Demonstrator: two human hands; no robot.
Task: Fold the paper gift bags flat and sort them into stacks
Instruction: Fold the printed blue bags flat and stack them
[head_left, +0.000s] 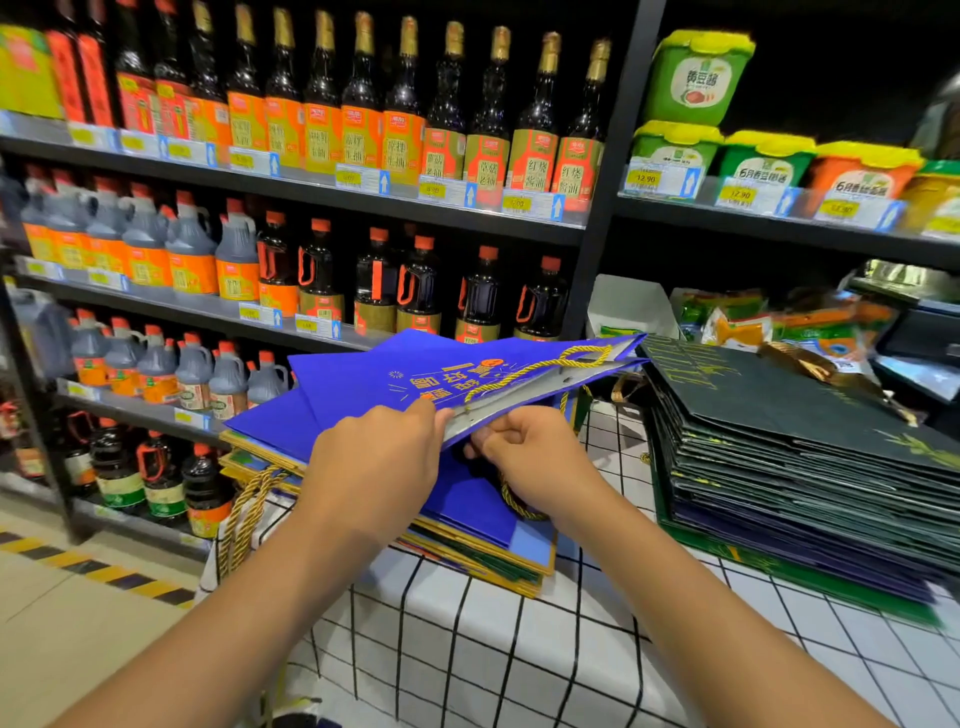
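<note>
A blue paper gift bag (415, 374) with gold print and gold rope handles is held tilted above a stack of blue flat bags (467, 525). My left hand (379, 457) grips the near top edge of the bag's mouth, thumb on the grey inner lining. My right hand (524, 457) pinches the lower edge of the same mouth from underneath, close beside the left. The mouth is slightly parted. To the right lies a tall stack of dark green flat bags (800, 457).
Both stacks rest on a table with a white, black-gridded cloth (519, 649). Shelves of soy sauce bottles (311, 182) stand behind and to the left, green tubs (701, 78) at upper right. A striped floor marking (93, 566) runs at lower left.
</note>
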